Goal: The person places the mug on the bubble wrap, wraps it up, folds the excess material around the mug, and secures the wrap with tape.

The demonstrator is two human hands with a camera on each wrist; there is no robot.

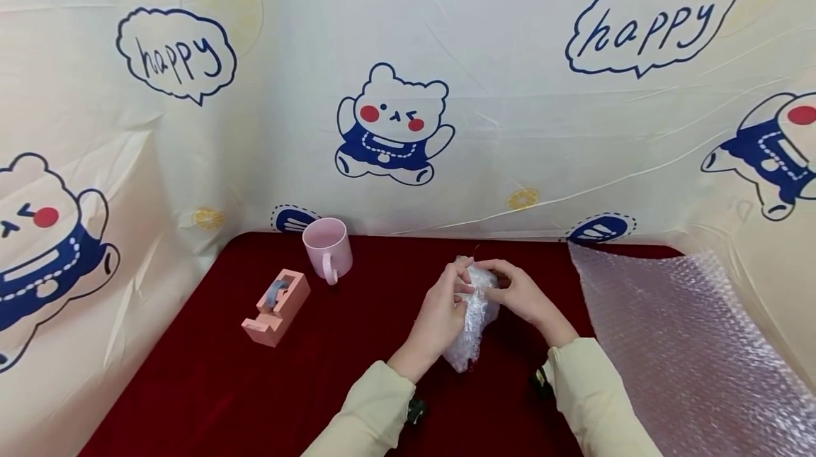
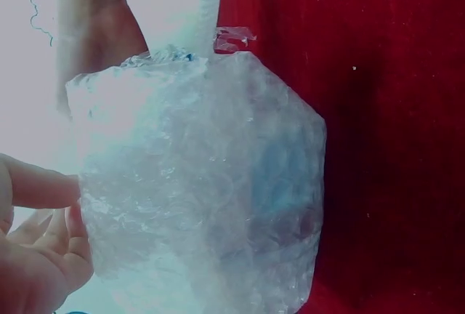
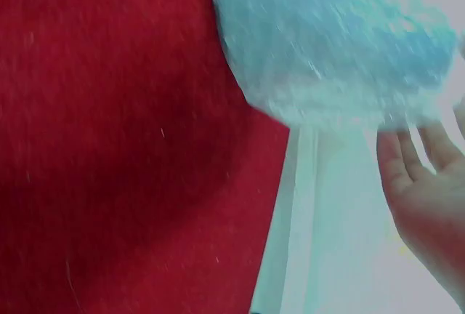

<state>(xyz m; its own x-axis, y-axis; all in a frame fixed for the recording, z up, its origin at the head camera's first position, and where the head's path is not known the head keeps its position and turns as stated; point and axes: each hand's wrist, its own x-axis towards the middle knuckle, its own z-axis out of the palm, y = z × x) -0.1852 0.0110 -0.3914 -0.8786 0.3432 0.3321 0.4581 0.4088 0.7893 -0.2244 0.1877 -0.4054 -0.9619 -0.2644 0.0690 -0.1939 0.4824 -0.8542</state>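
Note:
A bundle wrapped in clear bubble wrap [image 1: 474, 319] is held up between both hands over the dark red cloth. My left hand [image 1: 438, 315] grips its left side, fingers bent near the top. From the other side my right hand [image 1: 523, 295] holds the upper right edge with curled fingers and thumb. In the left wrist view the wrapped bundle [image 2: 196, 183] fills the middle, and a bluish patch shows through the plastic; the item inside is otherwise hidden. The bundle [image 3: 334, 45] looks rounded and bluish in the right wrist view, with fingertips at its lower edge.
A pink mug [image 1: 328, 251] stands at the back left of the table. In front of it sits a pink tape dispenser [image 1: 276, 308] with a bluish roll. A large bubble wrap sheet [image 1: 695, 343] covers the right side. Behind hangs a printed curtain [image 1: 497, 138].

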